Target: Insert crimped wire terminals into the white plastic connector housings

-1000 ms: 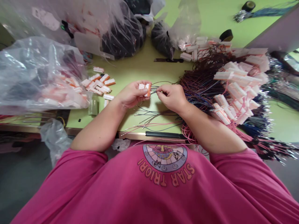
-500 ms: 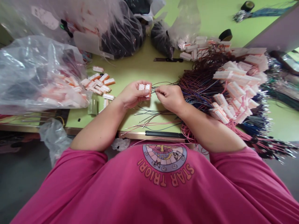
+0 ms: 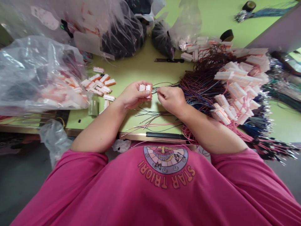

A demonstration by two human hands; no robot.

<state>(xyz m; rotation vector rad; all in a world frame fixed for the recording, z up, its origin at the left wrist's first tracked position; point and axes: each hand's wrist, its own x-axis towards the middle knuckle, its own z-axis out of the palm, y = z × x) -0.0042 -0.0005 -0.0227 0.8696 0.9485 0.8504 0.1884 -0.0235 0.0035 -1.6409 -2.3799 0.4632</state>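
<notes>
Between thumb and fingers, my left hand (image 3: 132, 95) holds a white-and-orange connector housing (image 3: 148, 90), its orange side turned to the right. Thin dark wires (image 3: 164, 85) run from that side toward the large wire bundle (image 3: 199, 78). My right hand (image 3: 171, 98) is closed just to the right of the housing, fingertips pinched around a wire whose end I cannot make out. Under both hands, several loose wires (image 3: 150, 116) with metal terminals lie on the green table, their tips pointing left.
Loose connector housings (image 3: 100, 86) lie left of my hands, beside a clear plastic bag (image 3: 42, 72) of more. Wired housings (image 3: 235, 91) are heaped on the bundle at right. Black-filled bags (image 3: 124, 31) and a dark flat tool (image 3: 169, 60) sit farther back. A black strip (image 3: 166, 135) lines the front edge.
My right hand has shifted very slightly, its fingers curled a little tighter. The left hand and the housing stay almost in the same place.
</notes>
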